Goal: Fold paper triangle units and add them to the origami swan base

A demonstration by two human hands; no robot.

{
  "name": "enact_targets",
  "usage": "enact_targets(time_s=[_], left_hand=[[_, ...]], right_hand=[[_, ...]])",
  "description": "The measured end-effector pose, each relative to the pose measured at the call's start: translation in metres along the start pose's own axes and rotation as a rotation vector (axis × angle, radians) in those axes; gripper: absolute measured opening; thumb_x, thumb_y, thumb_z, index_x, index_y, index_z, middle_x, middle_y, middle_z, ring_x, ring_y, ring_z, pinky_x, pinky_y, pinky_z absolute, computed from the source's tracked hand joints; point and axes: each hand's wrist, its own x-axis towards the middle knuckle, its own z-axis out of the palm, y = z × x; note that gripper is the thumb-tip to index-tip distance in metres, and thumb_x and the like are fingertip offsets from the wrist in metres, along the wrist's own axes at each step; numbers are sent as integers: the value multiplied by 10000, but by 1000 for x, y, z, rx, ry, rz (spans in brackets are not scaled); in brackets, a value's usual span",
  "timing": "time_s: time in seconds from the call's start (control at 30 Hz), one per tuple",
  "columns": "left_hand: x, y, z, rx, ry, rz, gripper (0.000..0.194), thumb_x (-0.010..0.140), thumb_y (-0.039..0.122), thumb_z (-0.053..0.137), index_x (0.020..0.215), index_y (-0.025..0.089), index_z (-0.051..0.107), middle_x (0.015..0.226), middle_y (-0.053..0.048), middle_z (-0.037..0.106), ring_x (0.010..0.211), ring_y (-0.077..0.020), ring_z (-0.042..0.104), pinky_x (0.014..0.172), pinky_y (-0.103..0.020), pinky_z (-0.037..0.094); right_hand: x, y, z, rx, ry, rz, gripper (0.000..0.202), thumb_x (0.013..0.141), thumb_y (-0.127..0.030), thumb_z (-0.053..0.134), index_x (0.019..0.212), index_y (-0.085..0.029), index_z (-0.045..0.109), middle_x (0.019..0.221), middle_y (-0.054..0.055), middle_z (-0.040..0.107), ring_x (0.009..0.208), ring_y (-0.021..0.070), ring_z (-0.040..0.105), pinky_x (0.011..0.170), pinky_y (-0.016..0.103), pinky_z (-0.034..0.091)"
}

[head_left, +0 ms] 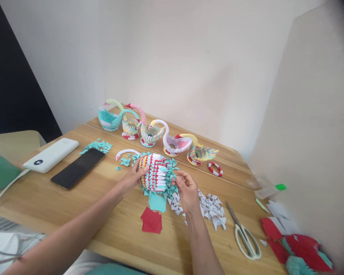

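Observation:
A round body of interlocked folded paper pieces (156, 172), banded in red, white, teal and yellow, lies tilted on its side above the table. My left hand (132, 177) is closed around its left side. At its right edge, my right hand (188, 190) pinches a small teal folded paper piece (174, 178), partly hidden by the fingers. Loose teal pieces lie around and behind the body. In front are teal paper sheets (157, 203) and red paper sheets (151, 220). White folded pieces (213, 208) are scattered beside my right wrist. A white curved paper neck (127, 151) lies behind my left hand.
Several finished paper swans (150, 133) stand in a row at the back, with a red-and-white paper ring (215, 169) at their right. A phone (78, 168) and a cabled power bank (52, 154) lie left. Scissors (245, 236) and paper scraps (304, 248) are right.

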Motion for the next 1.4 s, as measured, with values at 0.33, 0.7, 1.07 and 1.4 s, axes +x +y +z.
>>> enact_targets(time_s=[0.33, 0.7, 1.07, 1.4], left_hand=[[3, -8, -6, 51, -34, 45, 745, 777, 450, 723, 1427, 325, 380, 1444, -95, 493, 1274, -298, 518, 1079, -426, 409], [3, -8, -7, 101, -51, 117, 752, 752, 429, 751, 1419, 319, 420, 1424, -86, 514, 1297, -320, 489, 1090, -427, 390], [-1, -3, -4, 137, -46, 147, 738, 745, 420, 758, 1402, 287, 448, 1385, -91, 549, 1312, -326, 467, 1094, -431, 376], [-4, 1, 1, 164, -49, 137, 755, 728, 450, 762, 1393, 274, 451, 1385, -95, 542, 1297, -332, 477, 1088, -434, 369]], right_hand=[[-3, 1, -2, -152, -22, -50, 236, 673, -369, 791, 835, -207, 738, 745, 29, 743, 689, 184, 673, 671, 316, 528], [-8, -5, 0, -260, -28, -167, 138, 708, -333, 761, 721, -209, 702, 695, 16, 719, 627, 168, 649, 620, 296, 523], [-6, -3, 3, -194, 37, -128, 210, 682, -353, 773, 797, -216, 665, 661, -6, 703, 617, 184, 683, 615, 307, 537], [-4, 2, -3, -200, 1, -121, 191, 755, -386, 713, 786, -218, 629, 640, -16, 657, 607, 169, 651, 592, 288, 513]])
